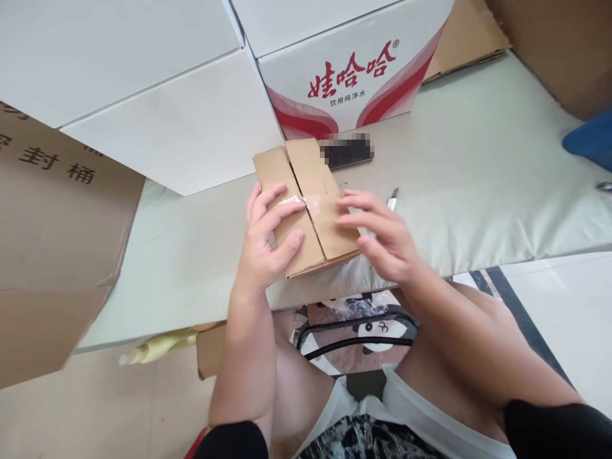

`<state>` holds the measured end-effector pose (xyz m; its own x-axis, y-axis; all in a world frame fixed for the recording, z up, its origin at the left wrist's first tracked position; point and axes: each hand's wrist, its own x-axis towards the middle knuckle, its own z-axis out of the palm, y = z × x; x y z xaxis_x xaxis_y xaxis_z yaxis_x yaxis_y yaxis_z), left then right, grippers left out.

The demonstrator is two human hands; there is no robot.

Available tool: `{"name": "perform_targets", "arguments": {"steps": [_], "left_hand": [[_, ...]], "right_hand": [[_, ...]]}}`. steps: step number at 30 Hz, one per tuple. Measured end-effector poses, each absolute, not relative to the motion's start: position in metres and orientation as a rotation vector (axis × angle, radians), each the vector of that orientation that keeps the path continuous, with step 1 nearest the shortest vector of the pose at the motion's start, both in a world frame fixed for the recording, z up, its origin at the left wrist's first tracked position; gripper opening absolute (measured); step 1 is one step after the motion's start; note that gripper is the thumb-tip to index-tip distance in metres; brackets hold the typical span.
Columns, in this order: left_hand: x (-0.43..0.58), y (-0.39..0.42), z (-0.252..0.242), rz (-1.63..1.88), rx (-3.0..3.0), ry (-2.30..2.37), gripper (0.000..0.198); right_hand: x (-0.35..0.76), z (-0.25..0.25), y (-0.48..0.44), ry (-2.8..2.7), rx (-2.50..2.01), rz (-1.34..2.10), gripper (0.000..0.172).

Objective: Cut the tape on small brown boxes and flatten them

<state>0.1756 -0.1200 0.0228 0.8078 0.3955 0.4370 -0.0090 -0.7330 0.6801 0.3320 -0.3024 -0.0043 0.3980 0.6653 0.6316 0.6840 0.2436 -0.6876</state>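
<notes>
A small brown cardboard box [310,172] lies on the table with its two top flaps meeting along a narrow gap. Clear tape crosses that seam near the middle. My left hand [270,233] rests on the left flap, fingers spread, thumb near the front. Over the right edge hovers my right hand [380,233], its fingers apart and slightly blurred; whether the fingertips touch the cardboard I cannot tell. A utility knife [393,201] with a white handle lies just beyond the right hand. Behind the box is a dark phone [348,152], partly pixelated.
White cartons [176,121] stand stacked at the back, one printed carton [344,83] with red lettering among them. A large brown carton [62,242] is at left. The table [478,172] has a pale green cover. A blue object [590,140] sits at far right.
</notes>
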Motion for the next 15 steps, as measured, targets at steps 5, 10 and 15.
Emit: {"name": "perform_targets", "arguments": {"steps": [5, 10, 15], "left_hand": [[0.169, -0.116, 0.02, 0.711, 2.28, 0.333, 0.038], [0.168, -0.117, 0.021, 0.696, 2.309, 0.312, 0.036], [0.168, -0.118, 0.023, 0.687, 2.326, 0.287, 0.034]], "right_hand": [[0.363, -0.008, -0.318, -0.743, -2.255, -0.051, 0.023], [0.375, -0.02, -0.323, -0.869, -2.739, 0.374, 0.056], [0.37, -0.023, -0.319, -0.972, -2.72, 0.473, 0.058]]}}
